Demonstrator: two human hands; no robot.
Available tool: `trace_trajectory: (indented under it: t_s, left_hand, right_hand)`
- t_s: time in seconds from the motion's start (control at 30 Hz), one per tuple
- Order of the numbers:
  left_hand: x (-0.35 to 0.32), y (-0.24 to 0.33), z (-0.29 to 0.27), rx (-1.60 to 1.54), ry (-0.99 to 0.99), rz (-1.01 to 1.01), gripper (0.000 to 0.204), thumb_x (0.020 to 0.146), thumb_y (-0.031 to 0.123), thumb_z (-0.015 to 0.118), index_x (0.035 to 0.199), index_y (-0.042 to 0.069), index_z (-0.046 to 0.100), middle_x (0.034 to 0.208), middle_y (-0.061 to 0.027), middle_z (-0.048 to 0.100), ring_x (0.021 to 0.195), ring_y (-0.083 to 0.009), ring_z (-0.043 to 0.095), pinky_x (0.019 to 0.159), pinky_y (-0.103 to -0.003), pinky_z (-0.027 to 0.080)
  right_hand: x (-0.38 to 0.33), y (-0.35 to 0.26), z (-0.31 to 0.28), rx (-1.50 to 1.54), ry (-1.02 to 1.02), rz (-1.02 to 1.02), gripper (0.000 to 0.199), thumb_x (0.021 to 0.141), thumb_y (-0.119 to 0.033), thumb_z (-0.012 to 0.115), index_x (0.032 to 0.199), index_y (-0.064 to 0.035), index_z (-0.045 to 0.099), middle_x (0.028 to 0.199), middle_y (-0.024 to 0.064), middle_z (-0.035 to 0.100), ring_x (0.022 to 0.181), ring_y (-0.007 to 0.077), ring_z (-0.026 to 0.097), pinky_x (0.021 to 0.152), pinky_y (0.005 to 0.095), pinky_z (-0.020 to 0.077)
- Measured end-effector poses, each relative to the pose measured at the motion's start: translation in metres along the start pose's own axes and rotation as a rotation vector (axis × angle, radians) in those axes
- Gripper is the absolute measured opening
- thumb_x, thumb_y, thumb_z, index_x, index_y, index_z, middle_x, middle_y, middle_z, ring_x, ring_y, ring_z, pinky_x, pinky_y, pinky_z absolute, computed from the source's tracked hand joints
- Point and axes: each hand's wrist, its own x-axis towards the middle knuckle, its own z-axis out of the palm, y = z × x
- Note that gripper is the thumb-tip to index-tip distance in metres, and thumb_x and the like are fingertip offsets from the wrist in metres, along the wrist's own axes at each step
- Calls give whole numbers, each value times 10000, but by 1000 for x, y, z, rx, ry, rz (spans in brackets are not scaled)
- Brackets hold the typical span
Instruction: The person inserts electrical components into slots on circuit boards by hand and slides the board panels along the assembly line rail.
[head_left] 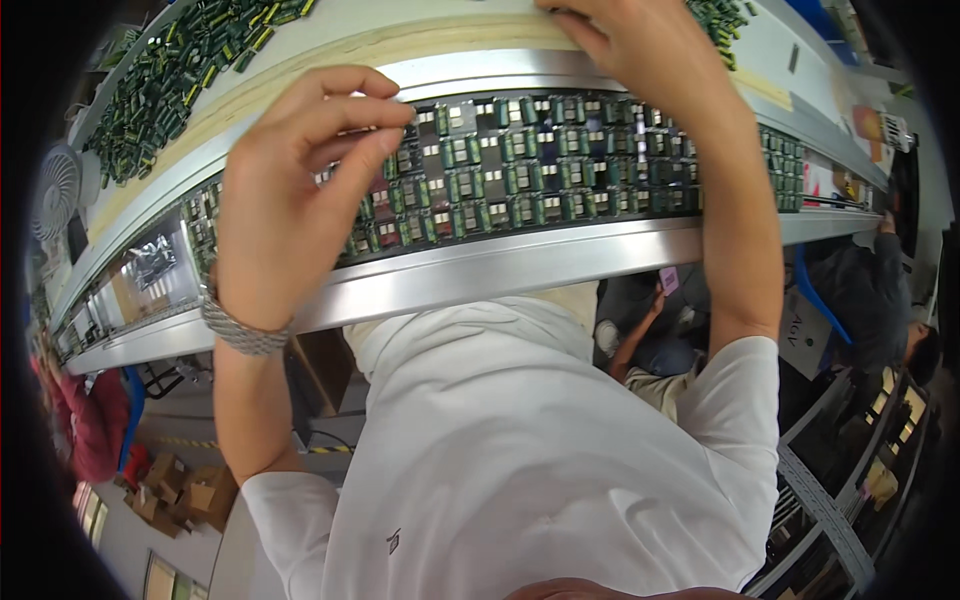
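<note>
A dark panel of small green circuit boards (520, 179) with silvery parts lies in rows between two metal rails. Over its left end hovers my left hand (290, 190), with a metal watch on the wrist. Its thumb and forefinger are pinched together above the boards; whatever is between them is too small to make out. My right hand (640, 40) reaches past the far rail, its fingers bent together at the picture's top edge and partly cut off. What it may hold is hidden. My right forearm crosses over the panel's right part.
Loose green and yellow parts (165, 105) are heaped on the far-left white worktop, with another pile (722, 25) at far right. A near metal rail (520, 262) runs before my body. A white fan (60, 190) stands left. Other people sit at both sides; cardboard boxes (180, 490) are lower left.
</note>
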Motion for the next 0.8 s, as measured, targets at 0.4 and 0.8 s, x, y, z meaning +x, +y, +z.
trace_trajectory:
  t_s: [0.4,0.8]
  left_hand:
    - [-14,-17,33,571,188,282,195,874,3,761,1068,11,754,1086,-115,727,948,-290,720,839,-340,574]
    - [-14,-20,26,583,204,329,217,831,-16,797,1040,16,746,1051,-114,735,952,-272,709,819,-339,561]
  right_hand:
    - [-7,-1,4,-26,108,5,181,927,-105,640,1047,10,712,967,161,667,922,356,674,833,429,546]
    - [-14,4,18,189,183,-29,156,835,-57,692,971,19,694,874,160,713,760,303,710,703,376,571]
